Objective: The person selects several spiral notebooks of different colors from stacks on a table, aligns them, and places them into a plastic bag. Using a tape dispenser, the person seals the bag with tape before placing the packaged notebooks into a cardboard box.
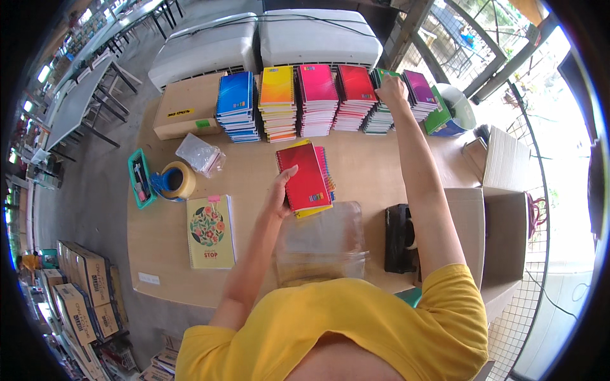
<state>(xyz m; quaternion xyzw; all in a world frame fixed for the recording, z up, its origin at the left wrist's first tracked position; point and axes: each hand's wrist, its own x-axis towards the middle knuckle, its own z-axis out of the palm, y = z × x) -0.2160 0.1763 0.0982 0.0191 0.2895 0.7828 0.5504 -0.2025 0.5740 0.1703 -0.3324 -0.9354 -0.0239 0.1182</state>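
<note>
My left hand (pixel 280 188) rests flat on the left edge of a small pile of notebooks (pixel 307 179), red one on top, lying mid-table. My right hand (pixel 392 89) reaches far across and grips the top green notebook (pixel 381 75) of a stack in the back row. That row holds blue (pixel 236 95), yellow-orange (pixel 277 89), pink (pixel 316 86), red (pixel 356 84) and purple (pixel 420 87) notebook stacks side by side. A clear plastic bag (pixel 322 241) lies just in front of the small pile, near my chest.
A cream notebook with a floral cover (pixel 210 232), a tape roll (pixel 179 180), a teal tray of pens (pixel 140 179), a cardboard box (pixel 185 108) and a bag of small items (pixel 199 153) sit left. A black tape dispenser (pixel 400 238) and an open carton (pixel 502 235) stand right.
</note>
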